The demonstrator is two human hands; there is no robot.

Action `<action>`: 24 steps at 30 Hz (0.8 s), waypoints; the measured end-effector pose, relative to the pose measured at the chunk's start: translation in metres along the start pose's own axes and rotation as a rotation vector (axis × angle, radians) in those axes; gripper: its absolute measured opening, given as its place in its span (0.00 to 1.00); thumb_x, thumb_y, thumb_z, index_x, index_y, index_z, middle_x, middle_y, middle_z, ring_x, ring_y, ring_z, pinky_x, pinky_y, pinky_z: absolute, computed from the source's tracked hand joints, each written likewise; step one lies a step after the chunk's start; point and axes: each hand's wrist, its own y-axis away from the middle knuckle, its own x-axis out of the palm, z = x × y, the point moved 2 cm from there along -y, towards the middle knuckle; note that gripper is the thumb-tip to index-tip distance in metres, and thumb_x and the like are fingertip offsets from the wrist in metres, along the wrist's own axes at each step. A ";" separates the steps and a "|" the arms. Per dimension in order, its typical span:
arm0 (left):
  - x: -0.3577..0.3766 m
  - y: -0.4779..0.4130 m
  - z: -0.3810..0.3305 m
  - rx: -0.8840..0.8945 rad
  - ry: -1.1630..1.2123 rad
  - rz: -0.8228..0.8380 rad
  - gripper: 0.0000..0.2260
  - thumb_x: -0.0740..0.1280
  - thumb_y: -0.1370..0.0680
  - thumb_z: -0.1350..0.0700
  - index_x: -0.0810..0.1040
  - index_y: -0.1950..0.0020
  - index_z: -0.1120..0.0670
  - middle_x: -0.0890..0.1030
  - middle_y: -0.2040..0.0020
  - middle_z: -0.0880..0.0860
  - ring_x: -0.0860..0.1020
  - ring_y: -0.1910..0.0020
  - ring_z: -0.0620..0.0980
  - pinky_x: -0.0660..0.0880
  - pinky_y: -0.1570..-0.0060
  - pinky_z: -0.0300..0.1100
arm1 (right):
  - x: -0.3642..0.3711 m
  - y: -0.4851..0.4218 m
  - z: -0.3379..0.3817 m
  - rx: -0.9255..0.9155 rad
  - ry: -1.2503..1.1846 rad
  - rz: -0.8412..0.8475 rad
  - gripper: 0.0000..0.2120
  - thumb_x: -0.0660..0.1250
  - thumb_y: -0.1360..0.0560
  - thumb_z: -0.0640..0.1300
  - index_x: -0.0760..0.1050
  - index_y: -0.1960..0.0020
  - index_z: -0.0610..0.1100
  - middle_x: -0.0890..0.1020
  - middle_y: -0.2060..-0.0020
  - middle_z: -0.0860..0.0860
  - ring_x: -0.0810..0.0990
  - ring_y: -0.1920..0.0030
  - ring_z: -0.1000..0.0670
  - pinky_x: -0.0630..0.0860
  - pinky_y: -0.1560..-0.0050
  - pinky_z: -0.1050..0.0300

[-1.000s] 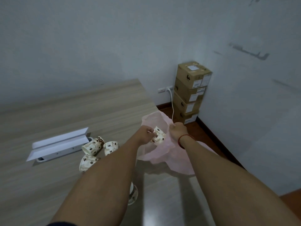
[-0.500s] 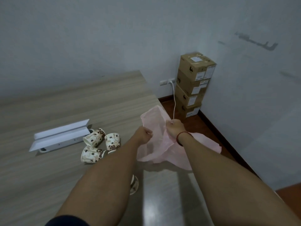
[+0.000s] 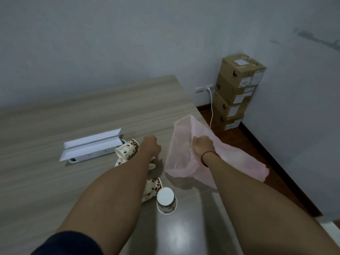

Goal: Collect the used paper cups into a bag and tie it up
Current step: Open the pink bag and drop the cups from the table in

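Since a second ago my left hand [image 3: 150,146] has left the pink bag [image 3: 181,144] and now hangs over the paper cups [image 3: 127,150] lying on the table [image 3: 55,190]. Its fingers curl under, and I cannot tell if they hold anything. My right hand [image 3: 201,146] grips the bag's rim at the table's right edge. An upside-down cup [image 3: 166,200] stands nearer me.

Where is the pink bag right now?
Head view, right of centre: the bag sits at the table's right edge, gripped by the right hand, with the cups to its left.
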 end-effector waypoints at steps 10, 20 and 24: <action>0.019 -0.035 0.014 0.014 -0.314 0.150 0.24 0.66 0.23 0.59 0.65 0.29 0.61 0.66 0.29 0.64 0.69 0.30 0.63 0.69 0.33 0.52 | 0.012 -0.006 -0.024 0.047 -0.071 0.000 0.16 0.56 0.21 0.47 0.65 0.68 0.47 0.67 0.70 0.49 0.72 0.60 0.45 0.71 0.53 0.51; 0.016 -0.038 0.018 0.105 -0.301 0.145 0.16 0.65 0.24 0.61 0.75 0.35 0.59 0.75 0.34 0.59 0.73 0.33 0.59 0.71 0.34 0.50 | 0.013 -0.003 -0.019 0.061 -0.048 -0.011 0.15 0.58 0.22 0.49 0.65 0.68 0.49 0.69 0.67 0.49 0.73 0.57 0.44 0.74 0.43 0.45; -0.003 -0.021 -0.011 0.135 0.037 -0.065 0.13 0.63 0.22 0.59 0.78 0.40 0.59 0.78 0.37 0.60 0.76 0.37 0.60 0.71 0.39 0.48 | -0.001 0.003 -0.009 0.030 -0.038 -0.046 0.16 0.57 0.23 0.48 0.64 0.69 0.48 0.68 0.69 0.49 0.73 0.59 0.45 0.74 0.50 0.48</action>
